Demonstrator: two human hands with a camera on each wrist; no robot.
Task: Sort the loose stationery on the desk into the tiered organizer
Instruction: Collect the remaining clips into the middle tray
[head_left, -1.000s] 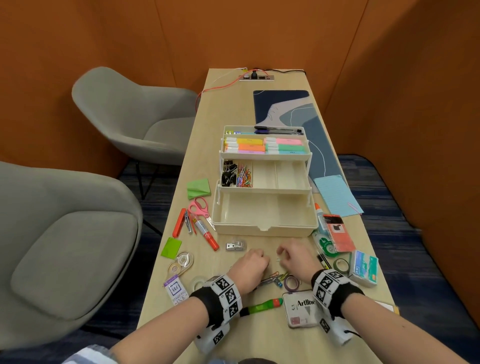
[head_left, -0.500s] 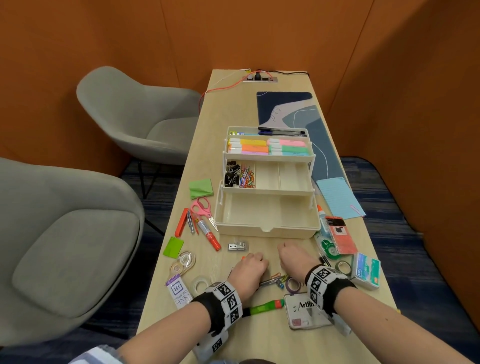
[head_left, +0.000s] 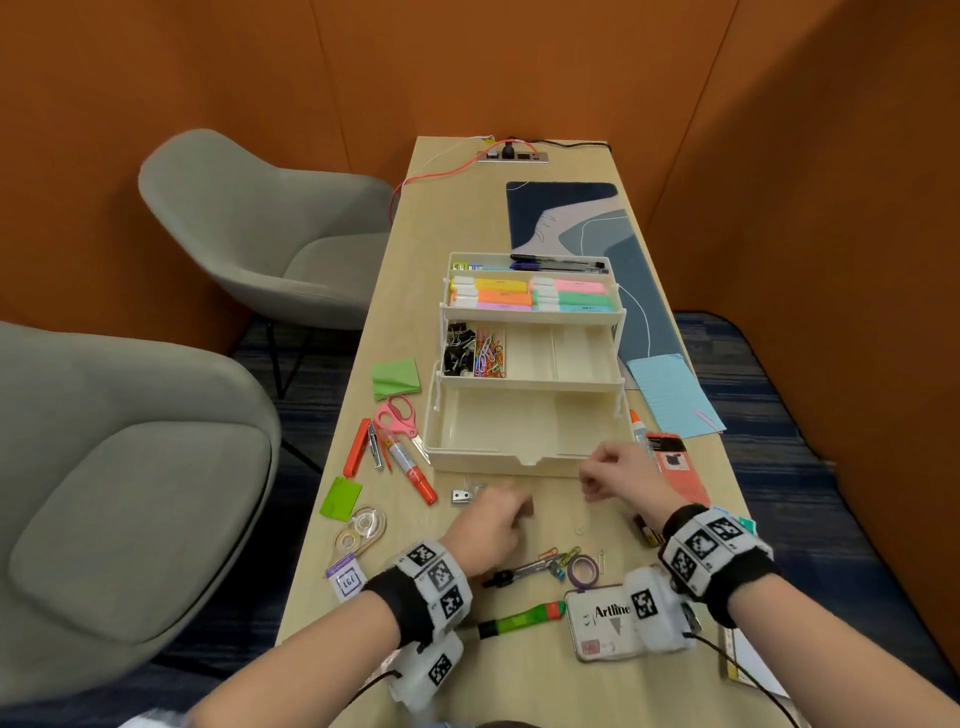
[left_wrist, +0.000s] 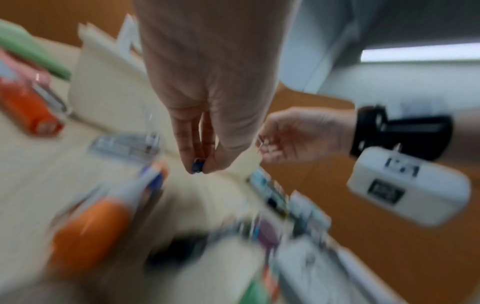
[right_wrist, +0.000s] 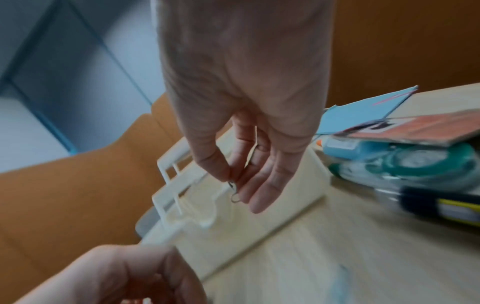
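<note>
The cream three-tier organizer (head_left: 498, 461) stands open mid-desk, with highlighters on top and clips in the middle tier's left cells. My left hand (head_left: 498, 517) hovers over the desk in front of it and pinches a small blue paper clip (left_wrist: 198, 165) between thumb and fingertips (left_wrist: 187, 152). My right hand (head_left: 597, 475) is raised by the organizer's front right corner. It pinches a grey wire paper clip (right_wrist: 234, 195) between thumb and forefinger, the other fingers straight. More loose paper clips (head_left: 561, 555) lie on the desk behind my hands.
Pink scissors (head_left: 397, 420), a red marker (head_left: 413, 470), green sticky notes (head_left: 395, 376) and a tape dispenser (head_left: 361, 527) lie to the left. A purple tape ring (head_left: 583, 569), green marker (head_left: 524, 618) and Artline box (head_left: 602, 621) lie near me. Blue paper (head_left: 672, 392) and correction tape (right_wrist: 405, 164) lie to the right.
Both hands were down together over the loose clips. They have lifted and parted; the right hand moved forward and right toward the organizer, each hand carrying a clip.
</note>
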